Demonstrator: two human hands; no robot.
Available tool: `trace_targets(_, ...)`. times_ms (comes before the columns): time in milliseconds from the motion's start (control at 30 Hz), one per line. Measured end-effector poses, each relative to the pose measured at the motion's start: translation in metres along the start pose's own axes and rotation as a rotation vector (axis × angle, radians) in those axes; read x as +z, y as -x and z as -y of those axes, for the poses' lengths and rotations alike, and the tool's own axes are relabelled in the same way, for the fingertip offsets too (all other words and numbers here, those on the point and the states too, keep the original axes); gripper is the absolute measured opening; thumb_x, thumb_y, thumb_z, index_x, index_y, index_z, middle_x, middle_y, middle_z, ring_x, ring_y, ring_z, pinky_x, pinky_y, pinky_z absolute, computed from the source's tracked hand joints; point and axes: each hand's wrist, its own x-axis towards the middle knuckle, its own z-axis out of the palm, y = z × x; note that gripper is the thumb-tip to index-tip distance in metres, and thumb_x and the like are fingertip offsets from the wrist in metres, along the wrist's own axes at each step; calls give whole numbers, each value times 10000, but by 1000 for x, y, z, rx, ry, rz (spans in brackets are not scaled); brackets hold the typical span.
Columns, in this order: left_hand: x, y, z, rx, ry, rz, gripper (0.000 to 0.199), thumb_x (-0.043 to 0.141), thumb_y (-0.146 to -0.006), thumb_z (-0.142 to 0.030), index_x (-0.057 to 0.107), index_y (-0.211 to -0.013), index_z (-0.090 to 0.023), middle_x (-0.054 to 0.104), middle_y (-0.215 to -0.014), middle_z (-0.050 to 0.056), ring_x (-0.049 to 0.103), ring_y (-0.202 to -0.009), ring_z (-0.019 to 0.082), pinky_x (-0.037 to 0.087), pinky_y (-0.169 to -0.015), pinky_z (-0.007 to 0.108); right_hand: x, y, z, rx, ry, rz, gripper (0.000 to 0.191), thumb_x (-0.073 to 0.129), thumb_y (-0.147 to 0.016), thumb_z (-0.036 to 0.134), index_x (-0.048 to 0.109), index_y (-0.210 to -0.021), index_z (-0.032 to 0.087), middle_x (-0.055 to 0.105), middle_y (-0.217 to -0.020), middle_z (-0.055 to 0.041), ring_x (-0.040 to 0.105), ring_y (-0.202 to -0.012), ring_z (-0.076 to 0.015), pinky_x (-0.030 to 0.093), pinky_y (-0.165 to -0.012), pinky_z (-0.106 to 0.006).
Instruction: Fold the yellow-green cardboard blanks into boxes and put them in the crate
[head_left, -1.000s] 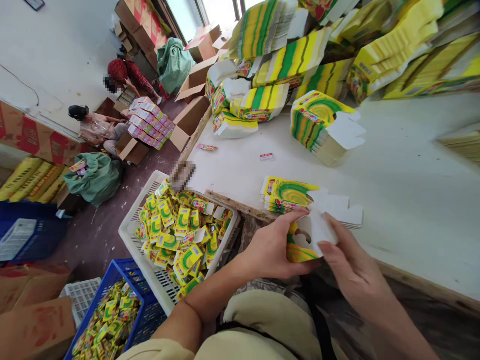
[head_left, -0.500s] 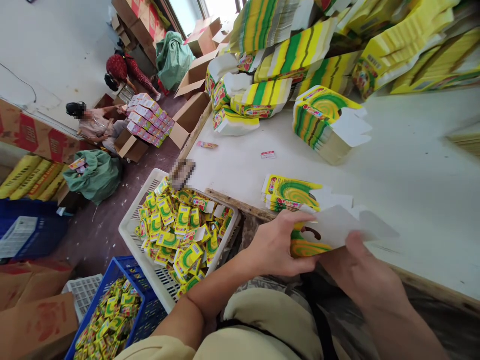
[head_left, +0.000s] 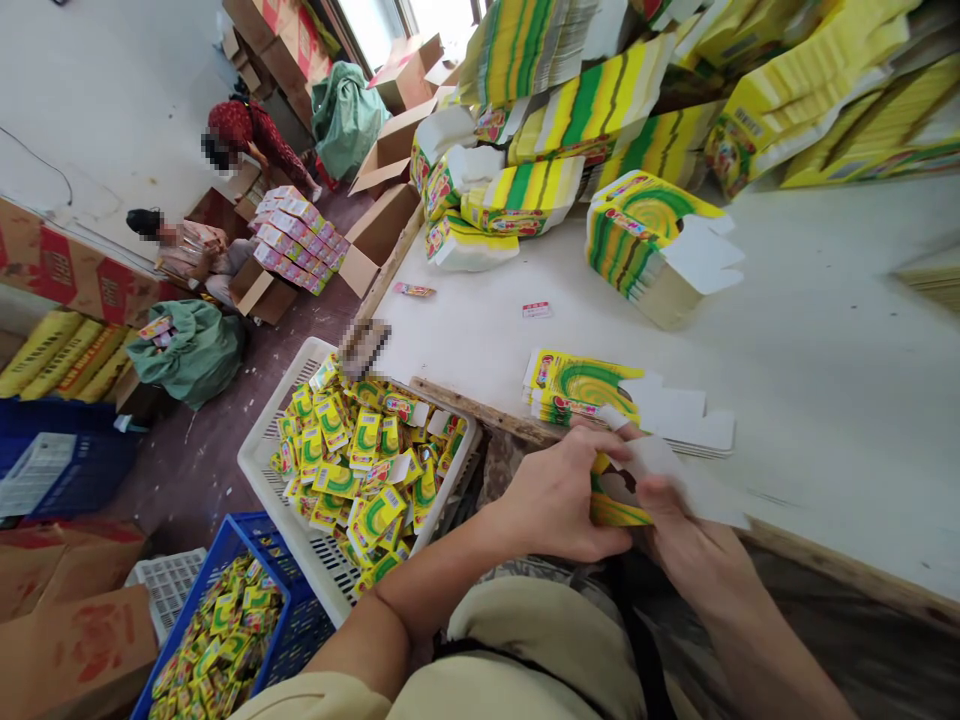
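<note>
A yellow-and-green printed carton with white flaps is held between both hands at the front edge of the white table. My left hand grips its left side, thumb on top. My right hand is closed around its right part, with the thumb pressed near the dark cut-out and a white flap jutting out to the right. Just beyond my hands lies a small stack of flat cartons, printed side up, with white flaps pointing right.
Left of my arm stands a white crate of small yellow packets, with a blue crate below it. Bundled flat cartons are piled at the back, and one bundle stands nearer. Two people work by stacked pink boxes.
My right hand has moved left, closer to my left hand, on the carton. The carton's white flap has tilted downward. Both people in the background have shifted posture.
</note>
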Motion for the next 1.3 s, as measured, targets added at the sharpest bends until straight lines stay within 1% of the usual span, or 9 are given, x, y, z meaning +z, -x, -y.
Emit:
trace_targets(100,-1,-2,8,-22,1,36,754,753,-638,-348,400,-1289,-205,489,-1304,147,583,-1134,333,514,-941,462,-3,1,4,-206,192,128,610,480,-966,442,323,-1529,267,391,-1558,-128,415,-1415,-297,407,-1138,-479)
trace_targets(200,-1,-3,16,71,-35,63,680,737,-615,-302,467,-1229,-187,399,-1361,162,449,-1289,383,466,-1023,484,-2,1,4,-321,388,173,624,540,-950,316,317,-1532,278,308,-1602,-115,385,-1434,-307,445,-1116,-476)
trace_targets(267,0,-2,17,52,-31,34,685,720,-615,-262,454,-1244,-200,392,-1347,144,439,-1289,366,457,-1035,470,1,1,2,-329,440,120,595,521,-956,234,337,-1519,291,374,-1572,-103,444,-1401,-284,480,-1092,-443)
trace_targets(400,1,3,13,-43,63,-110,775,743,-635,-288,348,-1296,-204,438,-1274,130,521,-1152,311,481,-984,468,1,2,-3,-342,467,1,511,569,-937,229,469,-1432,304,503,-1487,-80,570,-1292,-266,543,-1017,-391)
trace_targets(500,1,5,15,-1,60,-177,774,788,-611,-327,371,-1249,-199,474,-1230,126,516,-1126,311,471,-981,477,-3,0,-4,-392,472,36,482,591,-929,257,502,-1403,273,506,-1483,-100,593,-1266,-269,564,-988,-379)
trace_targets(667,0,4,15,-1,1,-243,690,777,-633,-303,419,-1210,-176,525,-1168,114,565,-1075,280,500,-938,436,-6,-3,-2,-400,460,97,364,495,-949,131,581,-1285,243,572,-1424,-80,600,-1259,-215,572,-976,-323)
trace_targets(833,-3,1,9,-13,-51,-208,688,788,-635,-320,470,-1230,-187,607,-1171,101,620,-1040,264,516,-938,411,-6,-1,-2,-378,510,37,299,502,-939,120,608,-1198,224,593,-1397,-96,632,-1217,-221,597,-928,-315)
trace_targets(1067,-7,1,11,60,-126,-172,683,762,-632,-310,511,-1248,-153,649,-1195,118,617,-1095,280,518,-964,415,-12,-2,-3,-427,576,106,194,503,-962,182,646,-1093,194,528,-1458,-127,657,-1178,-238,610,-890,-317)
trace_targets(1300,-9,0,16,96,-115,-177,667,745,-652,-315,518,-1257,-148,648,-1191,132,623,-1087,280,515,-972,412,-8,-3,-3,-456,593,150,267,491,-978,244,638,-1181,152,407,-1537,-160,611,-1239,-279,611,-880,-332)
